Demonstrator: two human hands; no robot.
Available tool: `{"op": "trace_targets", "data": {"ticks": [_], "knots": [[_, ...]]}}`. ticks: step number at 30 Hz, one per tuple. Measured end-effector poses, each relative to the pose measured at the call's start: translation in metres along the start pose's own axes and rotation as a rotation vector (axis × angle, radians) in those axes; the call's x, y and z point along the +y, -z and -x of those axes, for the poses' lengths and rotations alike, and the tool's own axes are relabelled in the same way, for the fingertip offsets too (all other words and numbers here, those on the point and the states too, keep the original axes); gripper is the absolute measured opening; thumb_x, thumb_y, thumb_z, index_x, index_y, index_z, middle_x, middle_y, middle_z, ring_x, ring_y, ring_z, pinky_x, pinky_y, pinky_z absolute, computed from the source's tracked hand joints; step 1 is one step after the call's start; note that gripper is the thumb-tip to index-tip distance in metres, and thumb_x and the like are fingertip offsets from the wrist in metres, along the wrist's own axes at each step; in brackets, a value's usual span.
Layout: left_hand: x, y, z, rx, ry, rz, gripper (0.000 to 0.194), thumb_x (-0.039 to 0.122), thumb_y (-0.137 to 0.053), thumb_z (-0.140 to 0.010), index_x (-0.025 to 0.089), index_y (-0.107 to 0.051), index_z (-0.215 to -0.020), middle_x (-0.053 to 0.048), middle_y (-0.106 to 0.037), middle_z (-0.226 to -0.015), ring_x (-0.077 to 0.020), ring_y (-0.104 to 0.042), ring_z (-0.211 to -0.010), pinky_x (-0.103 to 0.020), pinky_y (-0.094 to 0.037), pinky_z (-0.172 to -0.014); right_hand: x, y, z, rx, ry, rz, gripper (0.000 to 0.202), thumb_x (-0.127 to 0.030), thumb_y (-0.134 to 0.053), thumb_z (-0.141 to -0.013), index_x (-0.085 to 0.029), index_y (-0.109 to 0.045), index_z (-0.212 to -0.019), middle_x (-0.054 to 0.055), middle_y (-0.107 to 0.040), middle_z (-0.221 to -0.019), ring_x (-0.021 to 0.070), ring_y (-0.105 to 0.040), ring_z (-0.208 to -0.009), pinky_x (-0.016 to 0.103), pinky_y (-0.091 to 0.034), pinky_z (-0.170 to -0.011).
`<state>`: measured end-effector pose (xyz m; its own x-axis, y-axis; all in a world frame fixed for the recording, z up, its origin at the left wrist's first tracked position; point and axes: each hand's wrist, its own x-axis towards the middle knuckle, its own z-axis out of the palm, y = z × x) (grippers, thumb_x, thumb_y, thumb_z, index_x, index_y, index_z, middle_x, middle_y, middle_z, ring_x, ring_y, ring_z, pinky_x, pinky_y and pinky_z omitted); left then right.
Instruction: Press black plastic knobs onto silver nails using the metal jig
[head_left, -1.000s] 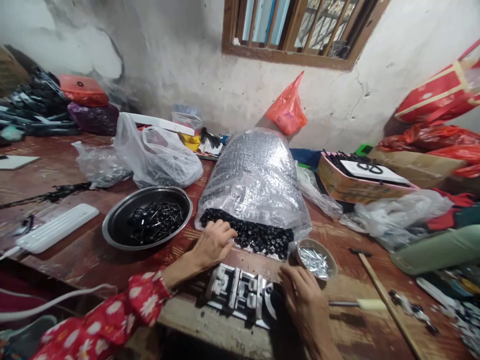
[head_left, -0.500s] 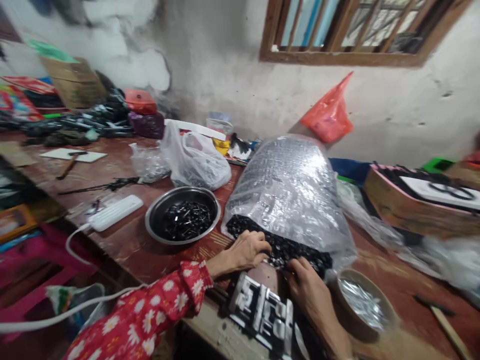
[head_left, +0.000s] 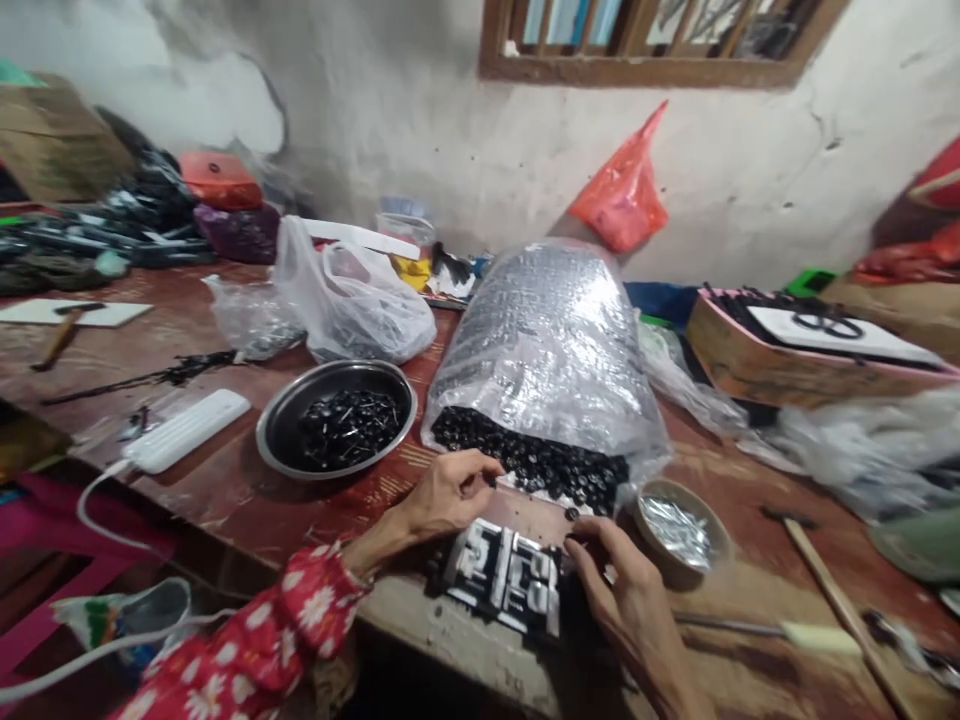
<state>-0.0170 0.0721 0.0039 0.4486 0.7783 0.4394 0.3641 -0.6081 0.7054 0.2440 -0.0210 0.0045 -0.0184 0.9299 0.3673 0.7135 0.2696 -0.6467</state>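
Observation:
My left hand (head_left: 448,492) is closed in a pinch on a small black round piece, just left of the bag's mouth. My right hand (head_left: 624,578) has its thumb and forefinger pressed together, with a dark bit showing at the tips, probably another such piece. Between and below the hands, at the table's front edge, sits a black and silver metal fixture (head_left: 504,578). Many small black round pieces (head_left: 536,462) spill from a big clear plastic bag (head_left: 547,330) behind them. One loose black piece (head_left: 572,514) lies near my right fingertips.
Left of the bag stands a steel bowl (head_left: 262,440) of black pieces with thin pins. A small bowl (head_left: 721,552) of silver metal pins is beside my right wrist. Further right lies a hammer (head_left: 825,580); a white power strip (head_left: 187,430) is at left.
Both hands have drawn back from the black pieces at the bag's mouth towards the fixture, and spread slightly apart. A small black piece now shows in my left fingers. The view has shifted right.

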Motion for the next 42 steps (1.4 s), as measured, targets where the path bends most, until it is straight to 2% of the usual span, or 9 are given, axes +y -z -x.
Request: {"op": "trace_targets", "data": {"ticks": [3, 8, 12, 20, 24, 27, 35, 38, 42], "knots": [[0.016, 0.007, 0.026, 0.01, -0.058, 0.019, 0.023, 0.011, -0.059, -0.083, 0.017, -0.07, -0.102, -0.003, -0.07, -0.087, -0.0155, -0.062, -0.077, -0.028, -0.049, -0.074, -0.013, 0.001, 0.02, 0.032, 0.106, 0.009, 0.014, -0.034, -0.058, -0.099, -0.024, -0.066, -0.104, 0.006, -0.072, -0.096, 0.0205, -0.068, -0.087, 0.031, -0.055, -0.079], [0.026, 0.004, 0.059, -0.058, -0.163, -0.061, 0.025, 0.009, -0.057, -0.086, 0.019, -0.068, -0.106, -0.007, -0.069, -0.098, -0.021, -0.062, -0.092, -0.036, -0.049, -0.085, -0.029, -0.016, 0.041, -0.007, 0.219, 0.064, 0.009, -0.022, -0.055, -0.102, -0.025, -0.062, -0.105, 0.004, -0.067, -0.093, 0.0205, -0.061, -0.087, 0.032, -0.05, -0.076], [0.025, 0.0, 0.068, -0.087, -0.134, -0.134, 0.027, 0.008, -0.056, -0.085, 0.019, -0.067, -0.107, -0.008, -0.063, -0.105, -0.0225, -0.058, -0.098, -0.037, -0.049, -0.086, -0.032, -0.031, 0.045, 0.005, 0.233, 0.209, 0.01, -0.018, -0.053, -0.102, -0.025, -0.06, -0.099, 0.004, -0.064, -0.092, 0.0225, -0.055, -0.085, 0.035, -0.042, -0.075], [0.028, -0.007, 0.08, -0.061, -0.085, -0.249, 0.021, 0.013, -0.061, -0.085, 0.02, -0.066, -0.104, -0.009, -0.059, -0.115, -0.0249, -0.057, -0.103, -0.039, -0.049, -0.089, -0.04, -0.042, 0.054, 0.022, 0.188, 0.366, 0.009, -0.015, -0.054, -0.098, -0.023, -0.06, -0.098, 0.005, -0.059, -0.09, 0.0254, -0.048, -0.088, 0.038, -0.033, -0.076], [0.027, -0.01, 0.083, -0.017, -0.058, -0.231, 0.022, 0.012, -0.06, -0.084, 0.021, -0.068, -0.103, -0.009, -0.056, -0.117, -0.0237, -0.059, -0.104, -0.036, -0.051, -0.091, -0.037, -0.05, 0.06, 0.082, 0.193, 0.296, 0.014, -0.014, -0.054, -0.099, -0.022, -0.061, -0.108, 0.004, -0.058, -0.091, 0.0237, -0.047, -0.087, 0.037, -0.033, -0.076], [0.026, -0.011, 0.082, -0.006, -0.038, -0.204, 0.016, 0.015, -0.062, -0.087, 0.022, -0.069, -0.1, -0.008, -0.055, -0.115, -0.0211, -0.06, -0.102, -0.033, -0.05, -0.09, -0.032, -0.055, 0.063, 0.156, 0.188, 0.251, 0.011, -0.014, -0.055, -0.099, -0.023, -0.062, -0.101, 0.004, -0.057, -0.088, 0.023, -0.047, -0.085, 0.037, -0.035, -0.076], [0.022, -0.022, 0.083, 0.049, 0.046, -0.124, 0.014, 0.013, -0.059, -0.086, 0.02, -0.068, -0.094, -0.006, -0.051, -0.108, -0.0173, -0.059, -0.094, -0.028, -0.05, -0.084, -0.033, -0.053, 0.064, 0.099, 0.143, 0.322, 0.007, -0.017, -0.057, -0.099, -0.023, -0.061, -0.098, 0.005, -0.057, -0.088, 0.0239, -0.047, -0.086, 0.039, -0.037, -0.078], [0.024, -0.016, 0.079, 0.003, 0.086, -0.083, 0.012, 0.013, -0.06, -0.086, 0.019, -0.068, -0.092, -0.005, -0.052, -0.108, -0.0149, -0.059, -0.089, -0.027, -0.049, -0.081, -0.033, -0.042, 0.061, 0.031, 0.143, 0.197, 0.007, -0.02, -0.056, -0.101, -0.025, -0.062, -0.101, 0.004, -0.06, -0.091, 0.0224, -0.052, -0.087, 0.037, -0.042, -0.078], [0.028, 0.007, 0.06, -0.16, 0.127, 0.014, 0.005, 0.02, -0.065, -0.088, 0.02, -0.07, -0.09, -0.003, -0.058, -0.101, -0.0141, -0.06, -0.088, -0.025, -0.048, -0.079, -0.026, -0.018, 0.05, -0.074, 0.096, -0.034, 0.016, -0.024, -0.052, -0.105, -0.028, -0.063, -0.116, 0.001, -0.067, -0.1, 0.017, -0.063, -0.092, 0.028, -0.049, -0.08]]}}
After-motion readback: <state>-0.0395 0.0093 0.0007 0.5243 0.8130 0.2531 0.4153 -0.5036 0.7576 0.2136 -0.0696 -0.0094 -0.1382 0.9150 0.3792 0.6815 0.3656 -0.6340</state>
